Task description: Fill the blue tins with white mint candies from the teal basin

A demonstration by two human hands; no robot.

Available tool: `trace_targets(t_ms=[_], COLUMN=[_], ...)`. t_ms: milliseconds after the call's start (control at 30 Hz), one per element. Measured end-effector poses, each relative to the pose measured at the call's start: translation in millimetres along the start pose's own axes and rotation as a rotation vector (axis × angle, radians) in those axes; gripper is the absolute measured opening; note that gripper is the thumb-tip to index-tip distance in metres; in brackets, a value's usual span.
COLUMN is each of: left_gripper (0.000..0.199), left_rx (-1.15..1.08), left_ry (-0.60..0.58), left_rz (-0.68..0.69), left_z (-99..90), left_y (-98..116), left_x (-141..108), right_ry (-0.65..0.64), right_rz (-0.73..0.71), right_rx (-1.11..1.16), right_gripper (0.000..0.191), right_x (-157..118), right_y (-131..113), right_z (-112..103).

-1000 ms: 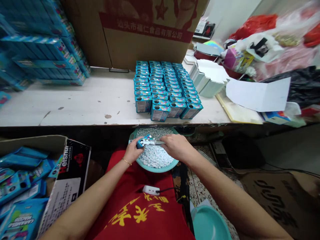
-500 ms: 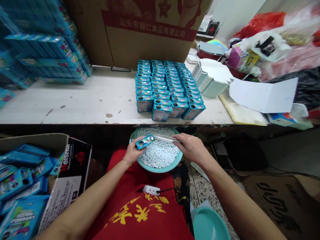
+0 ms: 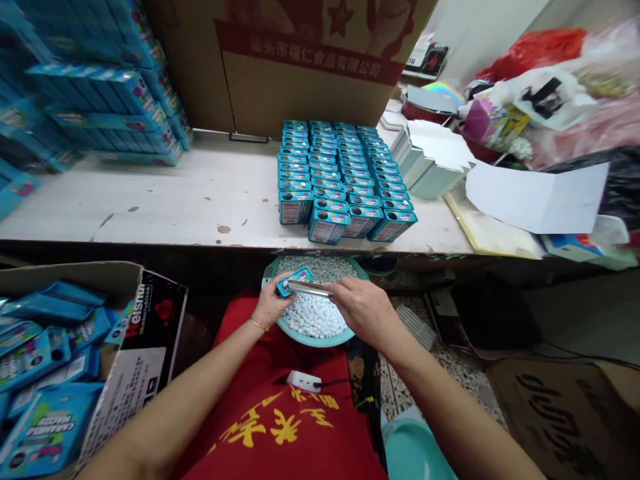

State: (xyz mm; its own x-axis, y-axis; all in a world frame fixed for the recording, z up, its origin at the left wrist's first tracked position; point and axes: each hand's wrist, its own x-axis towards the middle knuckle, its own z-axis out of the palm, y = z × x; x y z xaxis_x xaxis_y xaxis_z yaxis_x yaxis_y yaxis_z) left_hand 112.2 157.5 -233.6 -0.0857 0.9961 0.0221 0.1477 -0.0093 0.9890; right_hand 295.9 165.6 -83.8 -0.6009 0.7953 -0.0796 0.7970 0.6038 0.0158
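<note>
My left hand (image 3: 273, 303) is closed round a small blue candy tin (image 3: 299, 279), tilted with its top up over a bowl. In my right hand (image 3: 367, 310) is a slim silver metal scoop (image 3: 310, 288), gripped at its right end. The scoop's left tip lies over the tin's opening, hiding part of the tin's top; I cannot tell whether they touch. Below both hands sits a turquoise bowl (image 3: 320, 342) on the lap, filled with small white candies (image 3: 317, 317).
Rows of upright blue tins (image 3: 345, 180) stand on the white table (image 3: 190, 207). Stacked blue packs (image 3: 115, 113) are at the left, before a large carton (image 3: 300, 93). An open box (image 3: 150, 320) of blue packets is at lower left. Folded white cartons (image 3: 433, 157) lie right.
My right hand has moved left, bringing the scoop from beside the tin to over its top. My left hand still holds the tin. The view has shifted slightly.
</note>
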Motion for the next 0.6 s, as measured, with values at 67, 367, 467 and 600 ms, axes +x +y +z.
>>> trace_targets(t_ms=[67, 367, 467, 600], left_gripper=[0.043, 0.038, 0.039, 0.041], left_rx=[0.017, 0.093, 0.380, 0.621], left_ry=[0.001, 0.039, 0.105, 0.155], left_rz=[0.014, 0.189, 0.186, 0.103], left_z=[-6.1, -35.7, -38.1, -32.1], left_y=[7, 57, 56, 50], left_x=[2, 87, 127, 147], right_ry=[0.059, 0.525, 0.464, 0.383], right_rz=[0.031, 0.269, 0.308, 0.339], right_rx=[0.034, 0.630, 0.673, 0.710], right_gripper=[0.027, 0.028, 0.029, 0.030], right_x=[1, -14, -25, -32], right_y=[4, 32, 32, 25], right_z=[-2, -3, 5, 23])
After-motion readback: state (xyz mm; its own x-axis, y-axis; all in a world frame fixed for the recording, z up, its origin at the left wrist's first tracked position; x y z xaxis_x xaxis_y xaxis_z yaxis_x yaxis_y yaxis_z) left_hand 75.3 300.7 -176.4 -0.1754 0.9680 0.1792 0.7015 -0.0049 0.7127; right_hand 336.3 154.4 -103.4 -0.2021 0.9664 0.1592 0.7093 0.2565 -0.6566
